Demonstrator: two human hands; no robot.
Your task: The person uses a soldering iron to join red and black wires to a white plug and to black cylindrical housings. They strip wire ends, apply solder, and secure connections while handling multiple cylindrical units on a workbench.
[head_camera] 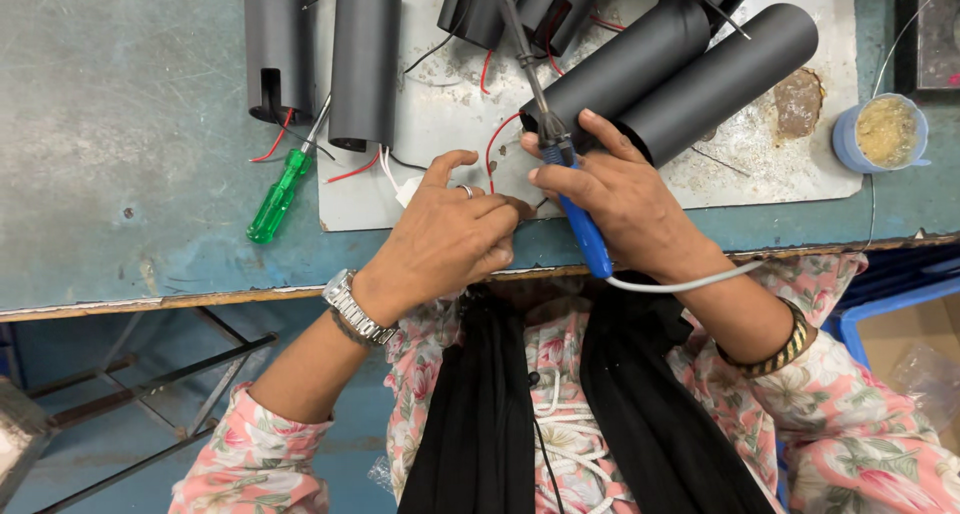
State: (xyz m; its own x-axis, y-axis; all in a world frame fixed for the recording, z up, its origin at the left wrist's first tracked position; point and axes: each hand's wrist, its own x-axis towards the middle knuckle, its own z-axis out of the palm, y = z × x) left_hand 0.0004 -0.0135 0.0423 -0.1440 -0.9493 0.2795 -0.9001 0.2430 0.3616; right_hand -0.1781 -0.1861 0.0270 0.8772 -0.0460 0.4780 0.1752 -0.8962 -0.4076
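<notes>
A green screwdriver (278, 189) lies on the worn blue-green desk (130, 124), its tip beside two upright-lying black tubes (325, 54). Two more black tubes (510, 4) sit at the top edge of a grey plate (760, 164). A small blue cup (880, 132) of yellowish paste stands at the far right.

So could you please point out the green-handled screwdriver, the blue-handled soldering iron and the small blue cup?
green-handled screwdriver (277, 196): head view, mid-handle.
blue-handled soldering iron (584, 234): head view, blue grip.
small blue cup (845, 142): head view, outer wall.
</notes>
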